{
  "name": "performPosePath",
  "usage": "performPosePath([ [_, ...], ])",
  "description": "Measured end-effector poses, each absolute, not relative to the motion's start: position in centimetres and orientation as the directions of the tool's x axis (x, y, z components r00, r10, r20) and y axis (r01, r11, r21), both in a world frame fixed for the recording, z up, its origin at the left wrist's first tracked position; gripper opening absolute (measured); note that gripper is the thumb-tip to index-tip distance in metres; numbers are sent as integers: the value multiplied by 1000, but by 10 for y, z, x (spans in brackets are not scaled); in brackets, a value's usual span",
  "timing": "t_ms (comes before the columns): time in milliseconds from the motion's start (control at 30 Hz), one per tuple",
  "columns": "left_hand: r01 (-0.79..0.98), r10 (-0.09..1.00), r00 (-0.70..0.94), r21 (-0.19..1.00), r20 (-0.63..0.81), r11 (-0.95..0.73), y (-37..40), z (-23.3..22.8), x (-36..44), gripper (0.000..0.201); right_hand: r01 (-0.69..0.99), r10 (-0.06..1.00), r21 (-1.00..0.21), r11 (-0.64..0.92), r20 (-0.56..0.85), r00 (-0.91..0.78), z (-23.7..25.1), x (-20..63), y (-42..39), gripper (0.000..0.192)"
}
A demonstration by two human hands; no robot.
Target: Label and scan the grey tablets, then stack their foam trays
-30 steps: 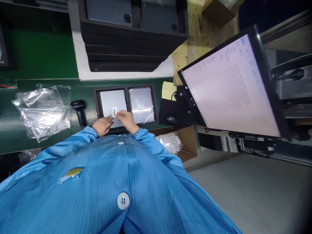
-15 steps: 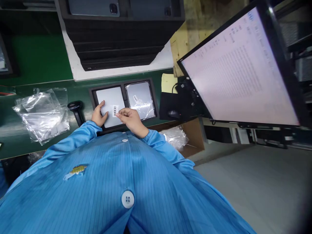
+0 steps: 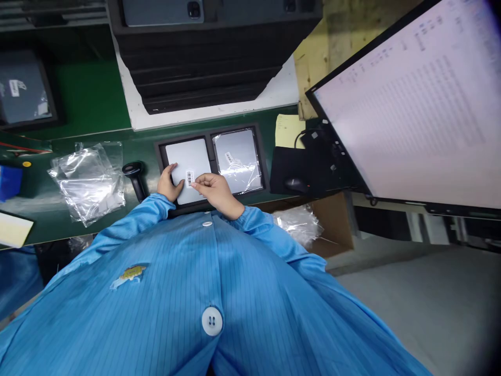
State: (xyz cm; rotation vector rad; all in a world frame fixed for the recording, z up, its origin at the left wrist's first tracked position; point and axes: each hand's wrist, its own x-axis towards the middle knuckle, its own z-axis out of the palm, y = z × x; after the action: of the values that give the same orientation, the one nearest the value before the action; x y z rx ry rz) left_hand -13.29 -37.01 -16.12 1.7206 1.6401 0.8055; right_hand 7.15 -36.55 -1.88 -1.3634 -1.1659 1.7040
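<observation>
A silver tablet (image 3: 188, 154) lies in the left recess of a black foam tray (image 3: 160, 151). On its lower part is a white barcode label (image 3: 190, 178). My right hand (image 3: 217, 192) pinches the label's right edge between thumb and forefinger. Over the tablet's lower left edge rests my left hand (image 3: 169, 184), thumb and fingers spread apart on its surface. In the right recess sits a second tablet (image 3: 237, 154), covered in clear film and bearing a small barcode label of its own.
Left of the tray are a barcode scanner (image 3: 134, 175) and clear plastic bags (image 3: 90, 183). A stack of black foam trays (image 3: 211, 68) stands behind. To the right are a mouse (image 3: 296, 184), sticky notes (image 3: 289, 130), a monitor (image 3: 410, 104) and a cardboard box (image 3: 336, 224) with plastic bags.
The view has swung left, so the whole scene sits further right and more of the left bench shows. Both hands keep nearly the same hold and place on the tablet and label.
</observation>
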Motion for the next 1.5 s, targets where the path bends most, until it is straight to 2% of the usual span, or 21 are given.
performPosePath([
  [67, 682, 995, 103, 728, -3, -68, -370, -154, -131, 77, 44, 890, -919, -393, -392, -234, -25, 72, -365, 50],
  [167, 757, 929, 363, 605, -75, -247, -362, -143, -113, 76, 72, 895, -910, -408, -415, -162, -39, 79, -361, 45],
  [233, 737, 806, 568, 537, -164, -410, -348, -139, -90, 69, 96, 898, -897, -431, -437, -57, -51, 89, -358, 39],
  [333, 651, 624, 742, 486, -244, -584, -318, -133, -54, 50, 110, 868, -862, -496, -487, 98, -68, 108, -356, 29],
  [467, 540, 521, 836, 424, -171, -727, -279, -125, -36, 36, 148, 800, -789, -596, -568, 194, -84, 128, -361, 23],
  [633, 413, 442, 896, 440, -40, -797, -257, -115, -47, 37, 372, 808, -719, -588, -540, 233, -95, 134, -355, 15],
  [733, 402, 455, 890, 445, 16, -801, -257, -100, -59, 41, 510, 827, -667, -543, -531, 187, -95, 128, -343, 12],
  [800, 416, 489, 870, 434, 68, -799, -260, -88, -70, 40, 558, 832, -665, -497, -548, 89, -95, 117, -334, 11],
  [900, 467, 568, 812, 430, 138, -773, -270, -73, -90, 36, 578, 818, -700, -419, -568, -95, -95, 96, -322, 9],
  [1000, 540, 654, 739, 439, 162, -718, -284, -65, -105, 33, 577, 794, -702, -417, -590, -144, -97, 82, -315, 11],
  [1133, 630, 737, 671, 459, 85, -627, -298, -70, -104, 35, 487, 838, -745, -457, -544, -46, -99, 101, -317, 25],
  [1300, 732, 746, 633, 475, -207, -489, -306, -89, -79, 50, 278, 887, -843, -461, -447, 114, -99, 180, -344, 17],
  [1400, 812, 826, 516, 439, -227, -386, -310, -95, -47, 48, 169, 872, -864, -475, -437, 221, -100, 229, -368, 15],
  [1500, 793, 778, 560, 457, -284, -403, -315, -94, 10, 41, 110, 846, -861, -496, -450, 287, -100, 265, -389, 18],
])
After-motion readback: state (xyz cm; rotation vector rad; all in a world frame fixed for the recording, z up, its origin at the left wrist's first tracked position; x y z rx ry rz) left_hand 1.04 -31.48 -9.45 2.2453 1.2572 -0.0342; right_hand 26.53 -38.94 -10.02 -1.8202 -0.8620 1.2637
